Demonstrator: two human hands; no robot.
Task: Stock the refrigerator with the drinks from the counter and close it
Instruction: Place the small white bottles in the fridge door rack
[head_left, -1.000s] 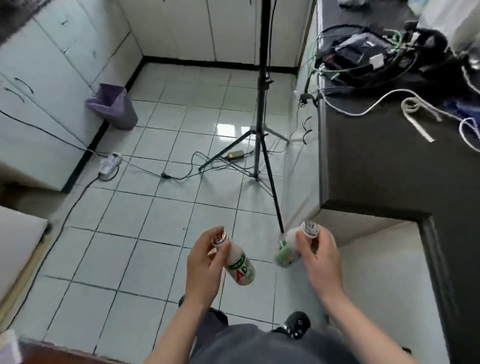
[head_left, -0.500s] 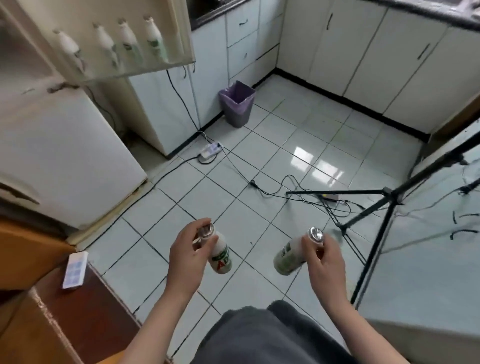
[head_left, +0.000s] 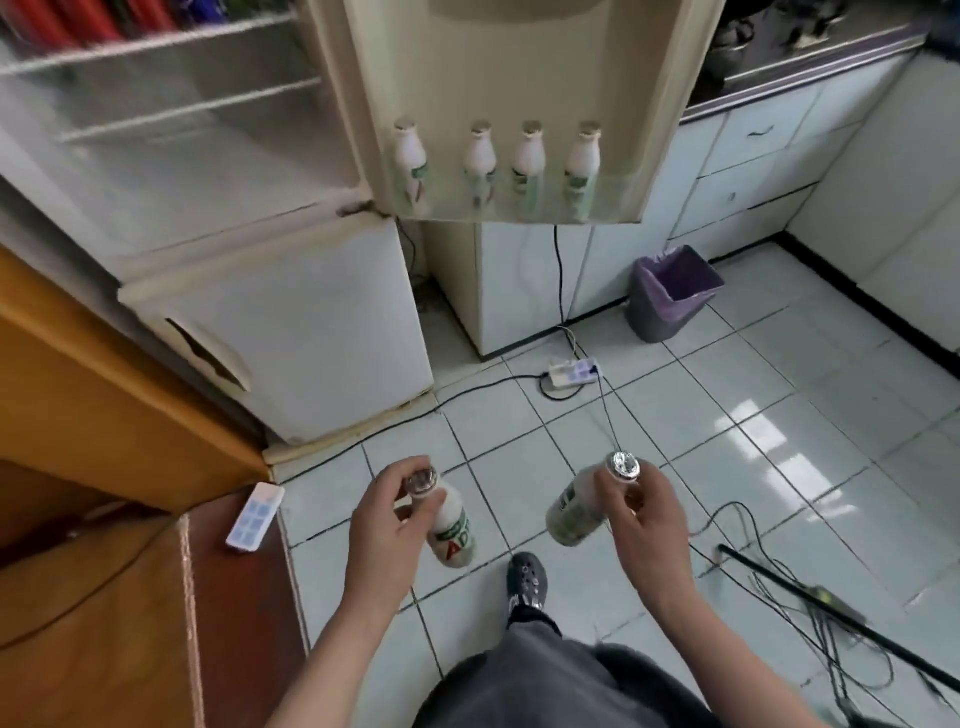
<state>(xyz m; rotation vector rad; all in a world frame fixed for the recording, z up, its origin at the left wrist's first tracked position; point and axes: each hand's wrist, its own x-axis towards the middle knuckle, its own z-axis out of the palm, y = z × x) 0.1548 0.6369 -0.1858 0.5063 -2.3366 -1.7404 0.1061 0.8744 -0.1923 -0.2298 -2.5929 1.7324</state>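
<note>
Nearest you, your left hand (head_left: 384, 525) curls its fingers round the neck of a white drink bottle (head_left: 453, 532), which tilts with its base down and to the right. Your right hand (head_left: 644, 525) grips a second bottle (head_left: 574, 514) the same way just under its foil cap, base leaning left. The two bottles are apart, held over the tiled floor (head_left: 727, 415) above your shoe (head_left: 527, 579). At left, a small white remote (head_left: 255, 516) lies on the corner of a brown table (head_left: 156, 623). Beyond stands the refrigerator (head_left: 311, 322): lower door shut, upper door (head_left: 519, 62) swung open. Four stocked bottles (head_left: 527, 166) stand upright in a row on the bottom shelf of the open door. Farther off, a power strip (head_left: 571, 373) lies on the floor and a purple-lined bin (head_left: 670, 291) stands near the cabinets (head_left: 753, 156).
</note>
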